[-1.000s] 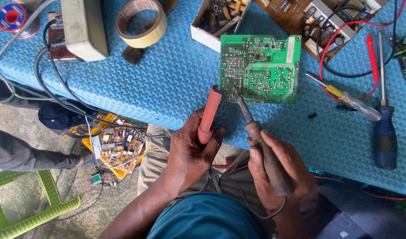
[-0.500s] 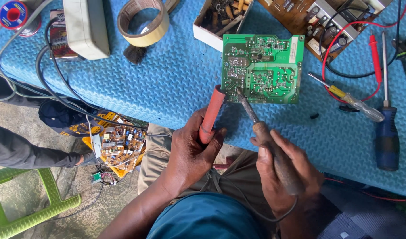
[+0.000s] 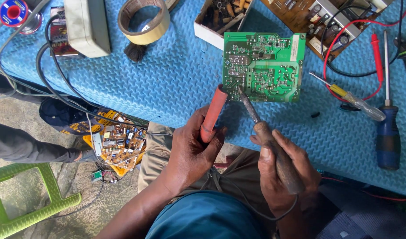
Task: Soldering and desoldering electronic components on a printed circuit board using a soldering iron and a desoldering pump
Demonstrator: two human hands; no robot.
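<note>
board (image 3: 264,66): green, glossy solder mask, shiny metal joints
iron (image 3: 269,141): dull dark metal tip, worn wooden handle
red tool (image 3: 213,114): matt red plastic
mat (image 3: 167,79): blue foam, embossed, matt
tape roll (image 3: 144,20): tan paper

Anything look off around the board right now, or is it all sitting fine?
The green board lies flat on the blue mat, with the left hand holding a red tool and the right hand a soldering iron at its lower left corner. One oddity: a pile of boards lies on the ground.
</note>
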